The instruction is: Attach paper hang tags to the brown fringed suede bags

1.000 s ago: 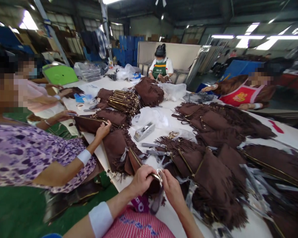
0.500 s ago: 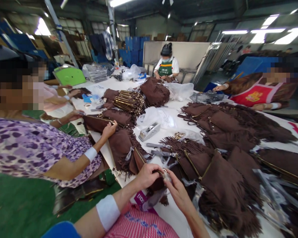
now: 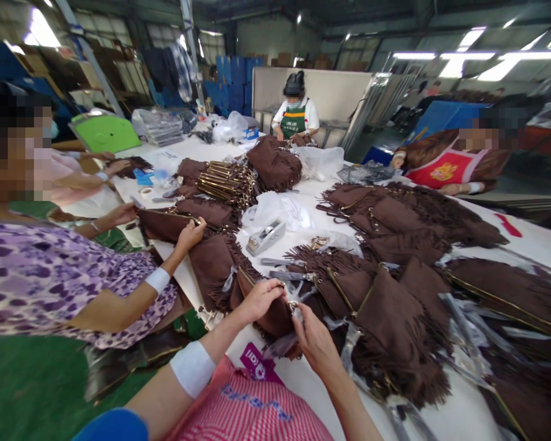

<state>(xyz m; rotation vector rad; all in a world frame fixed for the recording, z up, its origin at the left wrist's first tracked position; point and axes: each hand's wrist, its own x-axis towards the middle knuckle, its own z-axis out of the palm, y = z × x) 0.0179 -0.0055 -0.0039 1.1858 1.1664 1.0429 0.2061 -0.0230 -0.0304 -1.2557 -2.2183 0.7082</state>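
Observation:
My left hand point(image 3: 258, 299) grips the top edge of a brown suede fringed bag point(image 3: 270, 318) at the near edge of the white table point(image 3: 312, 386). My right hand point(image 3: 316, 342) pinches a small metal ring or clasp on that same bag, fingertips nearly touching those of the left hand. A strip of clear plastic hangs below the bag. A purple tag point(image 3: 257, 366) lies under it.
Piles of brown fringed bags point(image 3: 395, 306) cover the table to the right and far side. A tape dispenser point(image 3: 266, 236), scissors point(image 3: 284, 275) and plastic bags point(image 3: 275, 211) lie mid-table. A person in a purple top point(image 3: 64, 275) works at my left; others sit further round.
Both hands stayed on the bag and shifted slightly up and away from me; the view swung a little. The person at my left keeps a hand on their own bag.

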